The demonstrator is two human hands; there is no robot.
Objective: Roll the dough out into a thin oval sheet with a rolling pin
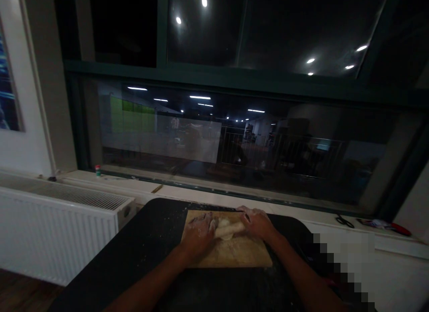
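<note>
big window [268, 146] at the back, black counter [161, 254] in front of it. wooden board [234, 256] lies flat on the counter. left hand [199, 231] and right hand [257, 222] are over the board, both smeared with pale powder or paste. pale cylinder [230, 230] lies between them on the board's far half, roughly crosswise, one hand at each end. fingers curl over those ends; too dim to tell if they're gripping or just resting.

handling, my read: fairly light. can't tell rolling pin from rolled dough. if pin: stiff, tough, maybe slippery from powder, hold by both ends. if dough: soft, tacky, dents easily, use flat fingers and even pressure.

looks: cream, plain, about even thickness, ends hidden by the hands. smaller pale lump [224, 221] just behind it. crumbs [144, 245] on the counter, left of the board.
</note>
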